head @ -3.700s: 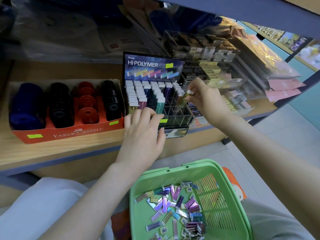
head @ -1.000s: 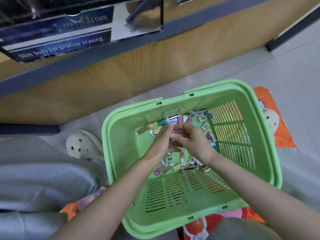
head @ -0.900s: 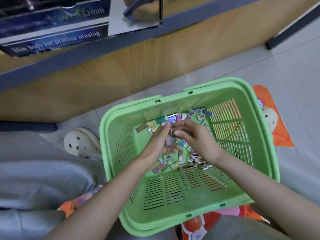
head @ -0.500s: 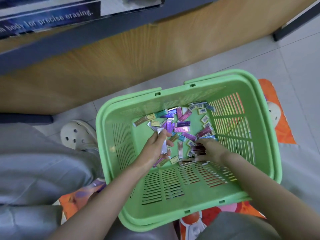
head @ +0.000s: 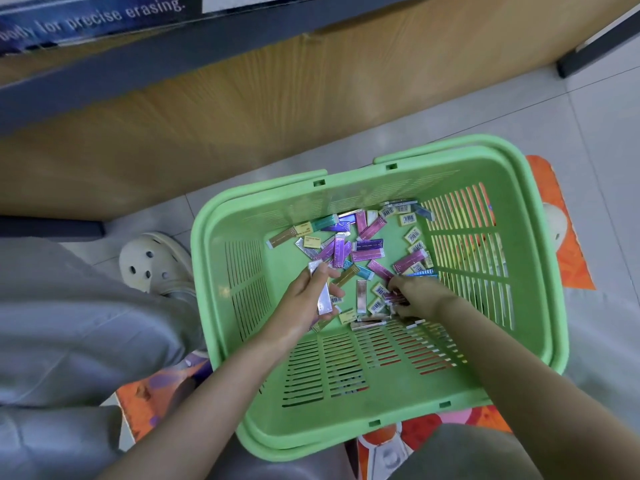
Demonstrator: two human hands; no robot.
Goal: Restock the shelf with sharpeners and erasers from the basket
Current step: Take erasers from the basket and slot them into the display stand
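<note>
A green plastic basket [head: 519, 327] stands on the floor in front of me. Several slim wrapped erasers [head: 367, 251] in purple, pink, teal and yellow lie loose on its bottom. My left hand [head: 308, 299] is inside the basket and holds a silvery-purple eraser [head: 323, 299] between thumb and fingers. My right hand [head: 415, 299] reaches down among the erasers at the basket's middle, fingers curled on a small purple one [head: 393, 298]. No sharpeners are in view.
The wooden shelf front [head: 242, 109] with its dark edge rises just behind the basket; an eraser display box [head: 86, 19] pokes over it at top left. A pale clog [head: 149, 261] and my grey-clad knee [head: 69, 323] lie left. An orange mat [head: 561, 230] lies under the basket.
Earlier both hands worked at the shelf display. Then they dropped into the basket. In the last half second the left hand kept its eraser and the right hand moved onto the pile.
</note>
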